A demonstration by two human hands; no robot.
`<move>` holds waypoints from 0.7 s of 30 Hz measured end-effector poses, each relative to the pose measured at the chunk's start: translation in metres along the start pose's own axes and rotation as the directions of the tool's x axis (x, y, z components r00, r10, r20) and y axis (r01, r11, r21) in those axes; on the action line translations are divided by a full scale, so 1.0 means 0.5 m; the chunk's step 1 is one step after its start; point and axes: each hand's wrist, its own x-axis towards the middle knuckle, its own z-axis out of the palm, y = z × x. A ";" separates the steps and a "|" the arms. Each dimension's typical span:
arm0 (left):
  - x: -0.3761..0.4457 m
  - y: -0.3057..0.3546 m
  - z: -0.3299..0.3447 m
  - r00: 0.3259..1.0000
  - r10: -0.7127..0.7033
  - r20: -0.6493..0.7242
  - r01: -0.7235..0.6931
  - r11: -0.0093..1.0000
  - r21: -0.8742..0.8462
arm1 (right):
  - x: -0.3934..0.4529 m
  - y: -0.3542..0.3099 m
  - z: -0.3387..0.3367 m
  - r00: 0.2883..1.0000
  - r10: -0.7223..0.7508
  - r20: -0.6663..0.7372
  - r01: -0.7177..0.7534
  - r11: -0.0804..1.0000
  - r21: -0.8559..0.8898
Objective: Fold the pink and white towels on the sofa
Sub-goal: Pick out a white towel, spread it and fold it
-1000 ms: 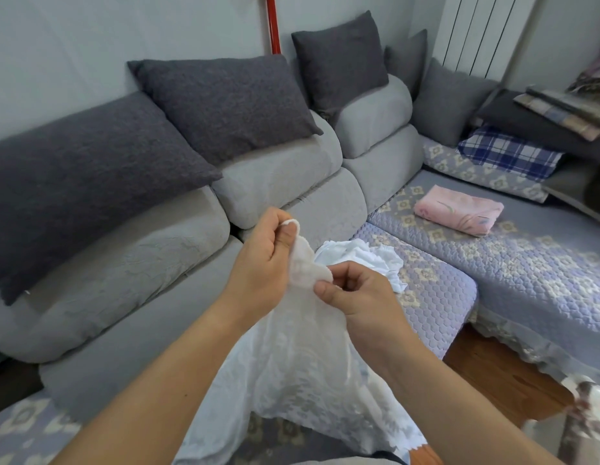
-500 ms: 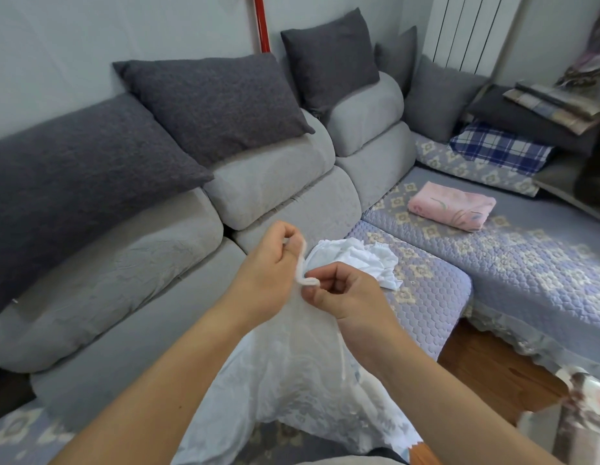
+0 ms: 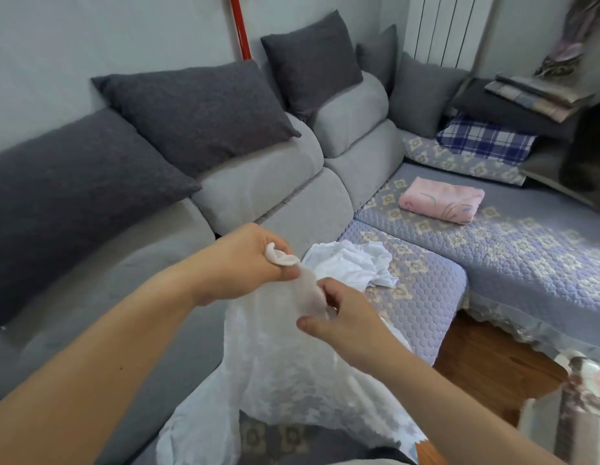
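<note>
White towel in hand: a thin, lacy white towel (image 3: pixel 292 357) is hanging in front of the person, gathered at its top and spreading out below toward the bottom of the view.
Left hand: the left hand (image 3: pixel 248 263) is gripping the bunched top corner, its fingers (image 3: pixel 285 273) curling round the cloth, with a small loop of fabric sticking out above them.
Right hand: the right hand (image 3: pixel 345 317) is pinching the same towel just below the left one, thumb and fingers closing narrowly on a fold.
Second white cloth: a crumpled white towel (image 3: pixel 352 263) is lying on the quilted seat cover (image 3: pixel 422 297), just behind the hands.
Pink towel: a folded pink towel (image 3: pixel 441 203) is sitting on the far seat section, well apart from the hands.
Sofa: the grey sofa (image 3: pixel 275 186) is carrying dark grey cushions (image 3: pixel 198 112) along its back.
Far corner: a blue plaid cloth (image 3: pixel 483 142) is lying beneath a stack of folded fabrics (image 3: pixel 530 95).
</note>
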 end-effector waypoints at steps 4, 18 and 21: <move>0.001 0.012 -0.009 1.000 0.024 -0.017 -0.025 0.997 -0.079 | -0.013 0.024 0.016 0.988 0.017 -0.155 -0.026 0.998 -0.056; 0.009 -0.013 -0.021 0.999 0.049 -0.019 -0.049 0.999 0.008 | 0.019 0.009 0.013 0.992 0.072 -0.102 -0.024 0.911 0.411; 0.009 -0.017 0.000 0.998 0.020 0.054 -0.026 0.993 0.113 | 0.026 0.010 0.017 0.995 0.067 -0.077 -0.028 0.904 0.428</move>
